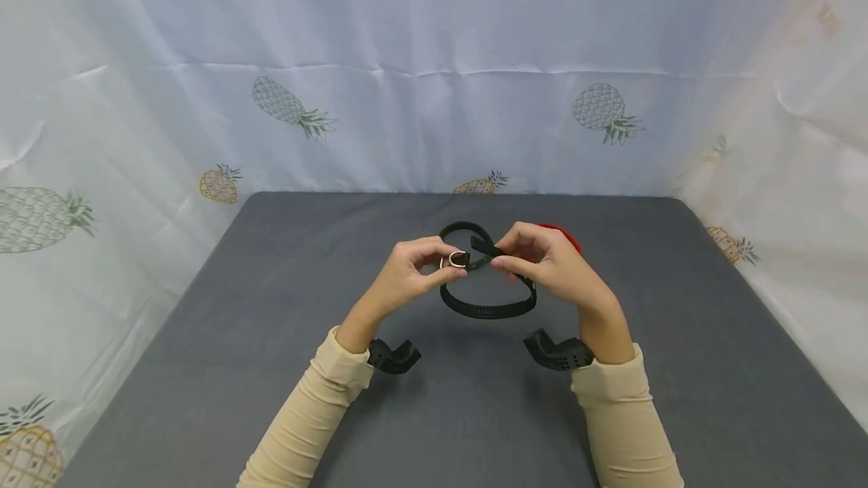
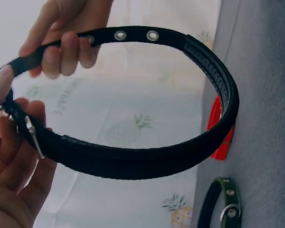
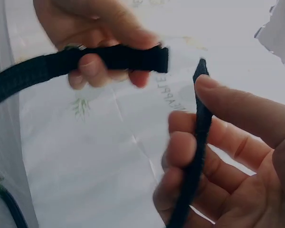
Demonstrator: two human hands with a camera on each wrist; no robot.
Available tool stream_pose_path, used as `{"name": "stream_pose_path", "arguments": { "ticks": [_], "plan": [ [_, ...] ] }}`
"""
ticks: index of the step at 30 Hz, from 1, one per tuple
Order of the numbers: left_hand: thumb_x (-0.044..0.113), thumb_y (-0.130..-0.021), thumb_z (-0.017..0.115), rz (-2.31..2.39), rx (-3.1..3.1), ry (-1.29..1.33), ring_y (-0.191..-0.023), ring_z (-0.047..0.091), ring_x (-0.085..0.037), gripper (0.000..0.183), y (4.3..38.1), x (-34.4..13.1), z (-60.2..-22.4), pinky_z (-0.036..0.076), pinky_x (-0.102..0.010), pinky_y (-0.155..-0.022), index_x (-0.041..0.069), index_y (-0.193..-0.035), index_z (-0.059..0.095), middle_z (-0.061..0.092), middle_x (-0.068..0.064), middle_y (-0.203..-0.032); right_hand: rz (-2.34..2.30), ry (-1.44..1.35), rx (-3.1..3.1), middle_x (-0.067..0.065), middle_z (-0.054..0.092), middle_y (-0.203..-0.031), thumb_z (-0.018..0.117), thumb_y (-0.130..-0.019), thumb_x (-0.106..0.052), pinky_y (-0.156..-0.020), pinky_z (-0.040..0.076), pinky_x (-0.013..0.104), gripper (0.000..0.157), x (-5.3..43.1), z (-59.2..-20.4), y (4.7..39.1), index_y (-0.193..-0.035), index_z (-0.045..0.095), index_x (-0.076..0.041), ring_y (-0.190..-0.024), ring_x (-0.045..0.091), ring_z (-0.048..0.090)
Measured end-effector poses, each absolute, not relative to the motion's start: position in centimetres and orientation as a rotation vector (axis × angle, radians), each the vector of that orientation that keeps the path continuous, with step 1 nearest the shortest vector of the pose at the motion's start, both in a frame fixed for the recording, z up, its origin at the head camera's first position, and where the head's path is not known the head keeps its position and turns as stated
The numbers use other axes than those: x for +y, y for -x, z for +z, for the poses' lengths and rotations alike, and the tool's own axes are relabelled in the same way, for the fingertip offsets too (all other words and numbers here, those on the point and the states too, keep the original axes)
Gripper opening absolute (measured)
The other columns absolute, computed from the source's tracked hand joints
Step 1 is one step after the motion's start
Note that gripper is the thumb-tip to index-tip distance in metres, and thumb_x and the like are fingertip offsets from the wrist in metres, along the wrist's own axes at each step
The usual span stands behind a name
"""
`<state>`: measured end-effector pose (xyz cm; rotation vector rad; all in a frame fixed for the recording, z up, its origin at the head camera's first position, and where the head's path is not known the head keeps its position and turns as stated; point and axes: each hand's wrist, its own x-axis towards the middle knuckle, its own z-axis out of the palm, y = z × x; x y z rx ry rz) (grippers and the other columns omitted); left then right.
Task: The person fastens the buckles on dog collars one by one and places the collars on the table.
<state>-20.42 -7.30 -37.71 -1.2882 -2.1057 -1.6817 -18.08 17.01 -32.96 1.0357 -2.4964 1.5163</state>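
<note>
A black dog collar (image 1: 488, 312) hangs in an open loop between the two hands, its ends apart. My left hand (image 1: 417, 269) pinches the buckle end, where a metal ring (image 2: 34, 137) shows beside the fingers. Thumb and fingers of my right hand (image 1: 549, 266) hold the other end, a strap with metal eyelets (image 2: 153, 35). Its pointed tip (image 3: 202, 67) sticks up past the right thumb in the right wrist view, a short gap away from the buckle end.
Behind the hands a dark green collar (image 2: 232, 199) lies on the grey table (image 1: 339, 247). A red collar (image 1: 563, 232) is partly hidden behind the right hand. A pineapple-print curtain (image 1: 420, 126) hangs at the back and sides.
</note>
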Motion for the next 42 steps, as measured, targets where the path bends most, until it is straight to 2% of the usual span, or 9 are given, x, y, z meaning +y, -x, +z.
{"name": "stream_pose_path", "arguments": {
  "ticks": [3, 8, 10, 13, 16, 20, 38, 42],
  "plan": [
    [-0.002, -0.080, 0.074, -1.520, -2.140, 1.320, -0.071, 0.055, -0.006, 0.017, 20.3, -7.4, -37.6, 0.054, -0.024, -0.069, -0.001, -0.096, 0.071, 0.064, -0.010, -0.077, 1.546, -1.044, -2.446, -0.005, 0.060, -0.070, 0.069, -0.086, -0.002, -0.056, 0.046, 0.025, 0.010, 17.0, -33.0, 18.0, -0.094, 0.066, 0.003, -0.058, 0.008, 0.055],
    [0.004, -0.080, 0.076, -1.306, -2.182, 1.330, -0.069, 0.057, -0.011, 0.017, 20.2, -7.7, -37.4, 0.054, -0.028, -0.066, 0.001, -0.096, 0.072, 0.065, -0.008, -0.076, 1.539, -0.948, -2.454, -0.014, 0.063, -0.074, 0.074, -0.083, -0.005, -0.053, 0.045, 0.024, 0.014, 16.8, -33.1, 17.8, -0.094, 0.072, 0.002, -0.058, 0.007, 0.055],
    [0.005, -0.080, 0.076, -1.267, -2.198, 1.322, -0.069, 0.057, -0.011, 0.017, 20.1, -7.8, -37.2, 0.053, -0.026, -0.066, 0.002, -0.096, 0.072, 0.067, -0.007, -0.078, 1.525, -0.908, -2.473, -0.017, 0.065, -0.077, 0.075, -0.081, -0.004, -0.054, 0.046, 0.024, 0.014, 16.7, -33.1, 17.8, -0.094, 0.073, 0.000, -0.060, 0.007, 0.058],
    [0.007, -0.081, 0.077, -1.226, -2.203, 1.312, -0.069, 0.057, -0.010, 0.015, 20.0, -8.0, -36.9, 0.051, -0.022, -0.065, 0.004, -0.095, 0.073, 0.068, -0.006, -0.079, 1.488, -0.875, -2.501, -0.010, 0.067, -0.079, 0.076, -0.079, -0.002, -0.055, 0.046, 0.023, 0.014, 16.5, -33.1, 17.7, -0.093, 0.074, -0.001, -0.061, 0.011, 0.059],
    [0.007, -0.081, 0.077, -1.183, -2.197, 1.302, -0.068, 0.056, -0.009, 0.014, 20.0, -8.2, -36.7, 0.050, -0.020, -0.064, 0.005, -0.094, 0.073, 0.067, -0.005, -0.077, 1.460, -0.859, -2.532, 0.002, 0.068, -0.078, 0.076, -0.078, -0.001, -0.053, 0.044, 0.023, 0.015, 16.3, -33.1, 17.7, -0.093, 0.075, -0.002, -0.058, 0.014, 0.055],
    [0.007, -0.080, 0.077, -1.136, -2.194, 1.296, -0.066, 0.054, -0.009, 0.014, 20.1, -8.4, -36.6, 0.050, -0.022, -0.062, 0.004, -0.093, 0.073, 0.066, -0.005, -0.075, 1.423, -0.837, -2.576, 0.012, 0.069, -0.080, 0.077, -0.078, -0.003, -0.053, 0.044, 0.022, 0.016, 15.9, -33.1, 17.8, -0.094, 0.074, -0.002, -0.057, 0.009, 0.052],
    [0.008, -0.079, 0.078, -1.049, -2.175, 1.313, -0.066, 0.053, -0.009, 0.018, 20.4, -8.2, -36.9, 0.047, -0.018, -0.062, 0.004, -0.094, 0.069, 0.067, -0.005, -0.079, 1.297, -0.788, -2.703, 0.012, 0.070, -0.080, 0.078, -0.080, -0.009, -0.058, 0.045, 0.021, 0.011, 15.4, -33.2, 17.9, -0.089, 0.074, -0.004, -0.060, 0.011, 0.057],
    [0.006, -0.080, 0.077, -1.008, -2.170, 1.319, -0.065, 0.052, -0.010, 0.017, 20.3, -8.2, -36.9, 0.047, -0.020, -0.060, 0.003, -0.094, 0.069, 0.066, -0.006, -0.079, 1.256, -0.777, -2.723, 0.012, 0.071, -0.080, 0.078, -0.080, -0.009, -0.058, 0.044, 0.021, 0.011, 15.3, -33.2, 17.9, -0.088, 0.074, -0.004, -0.059, 0.007, 0.055]
  ]
}}
